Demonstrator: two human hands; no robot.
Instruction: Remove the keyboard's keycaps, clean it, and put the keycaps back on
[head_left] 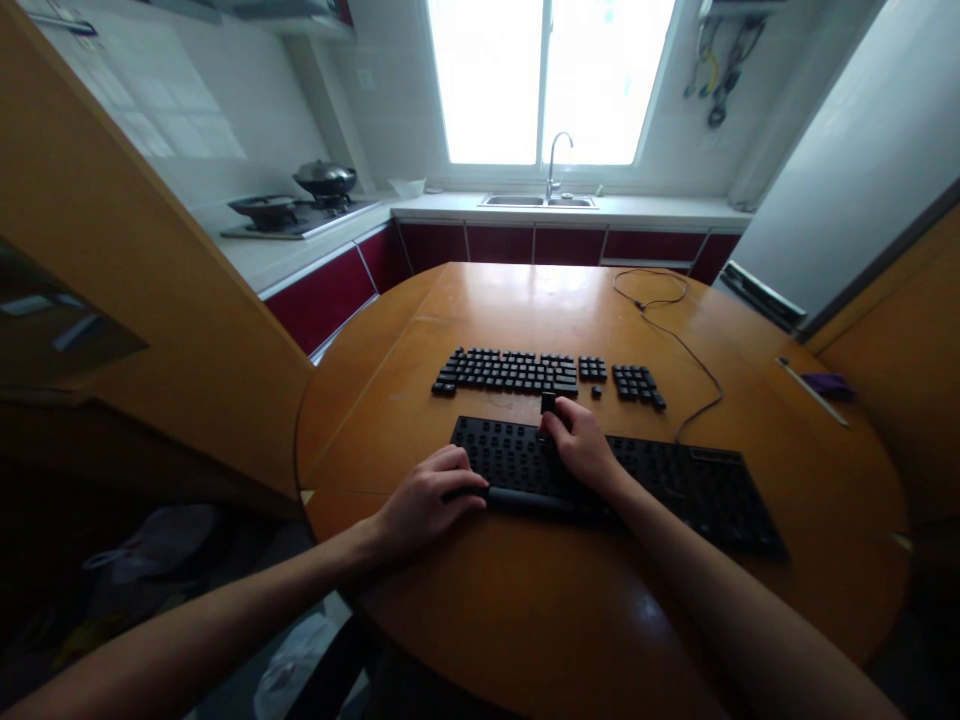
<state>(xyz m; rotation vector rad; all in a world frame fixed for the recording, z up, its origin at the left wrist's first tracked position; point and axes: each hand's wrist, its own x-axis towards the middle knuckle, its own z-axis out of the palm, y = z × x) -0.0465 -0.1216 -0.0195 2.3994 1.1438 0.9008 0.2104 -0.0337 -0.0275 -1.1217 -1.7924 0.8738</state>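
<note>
A black keyboard (517, 460) with its keycaps off lies on the table, its bare key sockets showing in rows. My left hand (439, 490) grips its front left corner, thumb in front and fingers curled over the edge. Over the upper middle of the keyboard, my right hand (579, 443) pinches a small black block (549, 402) that stands up between thumb and fingers; I cannot make out its exact kind. Behind the keyboard, loose black keycaps (517, 370) are laid out in keyboard order, with a number-pad group (637, 383) to the right. My right forearm hides part of the keyboard.
The round wooden table (390, 400) carries a cable (697, 355) that runs back from the keyboard. At the right lie a thin pale stick (814, 392) and a purple item (829, 386). Beyond are a sink (514, 200), a stove (307, 222) with pans, and a fridge (840, 150).
</note>
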